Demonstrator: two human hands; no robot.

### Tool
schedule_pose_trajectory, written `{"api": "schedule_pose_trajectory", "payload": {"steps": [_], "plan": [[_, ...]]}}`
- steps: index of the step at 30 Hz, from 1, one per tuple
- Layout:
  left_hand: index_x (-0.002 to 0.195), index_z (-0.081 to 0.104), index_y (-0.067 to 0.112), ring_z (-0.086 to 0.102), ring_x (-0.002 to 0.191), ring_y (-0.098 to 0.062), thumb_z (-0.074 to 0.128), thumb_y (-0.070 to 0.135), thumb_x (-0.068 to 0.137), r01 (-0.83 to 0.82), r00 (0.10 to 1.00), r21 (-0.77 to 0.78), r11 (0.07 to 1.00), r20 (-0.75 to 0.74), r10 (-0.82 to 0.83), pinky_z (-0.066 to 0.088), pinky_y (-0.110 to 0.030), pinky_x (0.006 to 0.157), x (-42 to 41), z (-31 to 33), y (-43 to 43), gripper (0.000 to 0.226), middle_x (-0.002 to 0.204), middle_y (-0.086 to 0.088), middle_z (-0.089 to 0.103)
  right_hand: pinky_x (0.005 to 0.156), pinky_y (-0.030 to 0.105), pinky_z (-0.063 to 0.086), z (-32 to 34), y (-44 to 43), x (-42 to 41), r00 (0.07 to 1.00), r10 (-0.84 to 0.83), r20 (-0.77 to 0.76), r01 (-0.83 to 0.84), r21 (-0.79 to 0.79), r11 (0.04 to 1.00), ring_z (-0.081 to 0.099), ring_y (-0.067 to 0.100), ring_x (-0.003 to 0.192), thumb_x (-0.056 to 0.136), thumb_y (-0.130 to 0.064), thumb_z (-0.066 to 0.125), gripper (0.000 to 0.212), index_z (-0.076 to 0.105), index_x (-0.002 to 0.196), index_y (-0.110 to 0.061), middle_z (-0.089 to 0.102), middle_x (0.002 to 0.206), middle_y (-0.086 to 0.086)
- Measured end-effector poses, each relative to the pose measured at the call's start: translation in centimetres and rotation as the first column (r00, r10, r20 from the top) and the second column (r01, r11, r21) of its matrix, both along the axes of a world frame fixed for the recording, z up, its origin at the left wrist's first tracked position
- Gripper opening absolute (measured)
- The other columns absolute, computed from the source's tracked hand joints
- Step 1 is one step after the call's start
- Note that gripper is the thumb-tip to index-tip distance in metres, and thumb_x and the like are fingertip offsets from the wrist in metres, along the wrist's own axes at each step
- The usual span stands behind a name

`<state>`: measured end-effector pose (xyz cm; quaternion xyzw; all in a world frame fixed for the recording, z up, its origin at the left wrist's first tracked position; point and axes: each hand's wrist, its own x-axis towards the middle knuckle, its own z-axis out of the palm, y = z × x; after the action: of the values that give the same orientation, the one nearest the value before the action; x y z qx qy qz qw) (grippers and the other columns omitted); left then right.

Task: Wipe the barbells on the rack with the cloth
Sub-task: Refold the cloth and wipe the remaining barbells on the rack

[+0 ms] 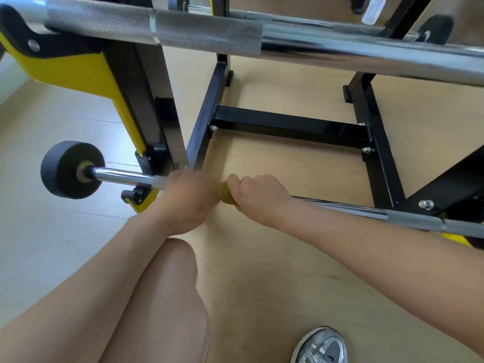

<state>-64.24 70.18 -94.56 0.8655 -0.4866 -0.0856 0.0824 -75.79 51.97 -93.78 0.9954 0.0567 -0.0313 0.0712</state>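
Note:
A low chrome barbell lies across the bottom hooks of a black and yellow rack, with a black round weight on its left end. My left hand grips the bar bare, just right of the left hook. Right beside it, my right hand is closed around a mustard-brown cloth wrapped on the bar. A thicker upper barbell with knurled sections crosses the top of the view.
The rack's black base frame stands on a pale wooden floor beyond the bar. A clear spray bottle stands at the far top right. My bare knee and a grey shoe are below the hands.

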Motion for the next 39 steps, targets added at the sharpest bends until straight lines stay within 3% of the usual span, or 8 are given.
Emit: {"api": "schedule_pose_trajectory", "payload": {"steps": [5,9,17,21,24,30,34,39], "plan": [[0.130,0.061,0.025,0.055,0.111,-0.022,0.043,0.050,0.105,0.027,1.000,0.008,1.000,-0.007,-0.027,0.032,-0.040,0.105,1.0,-0.3,-0.7,0.039,0.118,0.004,0.064,0.061,0.033,0.059,2.9,-2.5,4.1,0.778,-0.026,-0.628,0.406,0.470,0.784,0.069,0.019,0.065,0.096,-0.043,0.070,0.034,0.067,0.094,-0.010,0.072,0.079,0.005],[0.133,0.060,0.028,0.054,0.114,-0.019,0.038,0.056,0.102,0.035,0.999,0.033,0.999,-0.007,-0.035,0.032,-0.039,0.106,1.5,-0.7,-0.7,0.047,0.121,0.007,0.063,0.075,0.042,0.066,4.0,-2.8,6.3,0.531,-0.026,-0.847,0.609,0.361,0.706,0.073,0.024,0.068,0.094,-0.035,0.077,0.034,0.069,0.107,-0.004,0.074,0.089,0.010],[0.117,0.062,0.026,0.048,0.096,-0.016,0.052,0.037,0.104,0.057,0.998,-0.087,0.995,0.009,-0.057,0.036,-0.042,0.101,1.7,-1.0,0.0,0.019,0.106,0.006,0.061,0.058,0.036,0.035,-0.4,3.8,3.0,0.968,-0.250,0.027,0.249,0.043,0.968,0.053,0.024,0.065,0.097,-0.018,0.065,0.018,0.050,0.107,-0.015,0.062,0.086,0.003],[0.116,0.067,0.024,0.057,0.099,-0.024,0.063,0.028,0.100,0.049,0.998,-0.122,0.991,0.047,-0.044,0.037,-0.045,0.098,1.5,-1.4,-0.1,0.017,0.104,0.003,0.065,0.048,0.031,0.036,0.9,1.2,4.0,0.973,-0.110,-0.204,0.150,0.193,0.970,0.052,0.015,0.055,0.097,-0.026,0.064,0.020,0.049,0.097,-0.014,0.054,0.071,-0.003],[0.122,0.066,0.027,0.058,0.103,-0.020,0.039,0.054,0.099,0.044,0.999,-0.081,0.996,0.033,-0.041,0.032,-0.041,0.101,1.4,-1.1,-0.1,0.043,0.110,0.006,0.067,0.057,0.029,0.056,2.5,-1.5,6.2,0.728,0.002,-0.686,0.486,0.518,0.704,0.066,0.017,0.059,0.093,-0.028,0.073,0.024,0.068,0.098,-0.004,0.072,0.077,0.012],[0.120,0.069,0.030,0.062,0.099,-0.020,0.068,0.047,0.097,0.131,0.976,-0.121,0.984,0.190,-0.107,0.035,-0.042,0.095,1.4,-0.6,0.2,0.029,0.106,0.008,0.073,0.073,0.039,0.061,2.1,-3.9,6.8,0.326,0.039,-0.944,0.787,0.295,0.542,0.060,0.019,0.062,0.091,-0.029,0.081,0.038,0.066,0.112,-0.001,0.065,0.078,0.009],[0.118,0.072,0.031,0.064,0.097,-0.019,0.071,0.049,0.095,0.132,0.981,-0.165,0.977,0.163,-0.105,0.043,-0.041,0.095,1.4,0.1,0.2,0.029,0.104,0.011,0.075,0.070,0.045,0.067,2.7,-2.1,7.0,0.530,-0.157,-0.834,0.627,0.260,0.734,0.073,0.025,0.063,0.088,-0.027,0.079,0.034,0.066,0.108,-0.004,0.075,0.086,0.011],[0.115,0.070,0.029,0.057,0.107,-0.021,0.084,0.034,0.081,0.019,0.994,-0.221,0.975,0.113,0.006,0.031,-0.036,0.095,1.4,0.3,0.4,0.037,0.105,0.010,0.069,0.057,0.035,0.046,0.8,2.7,3.5,0.965,-0.244,-0.099,0.253,0.095,0.963,0.055,0.019,0.066,0.095,-0.022,0.066,0.021,0.055,0.112,-0.016,0.059,0.084,0.000]]}}
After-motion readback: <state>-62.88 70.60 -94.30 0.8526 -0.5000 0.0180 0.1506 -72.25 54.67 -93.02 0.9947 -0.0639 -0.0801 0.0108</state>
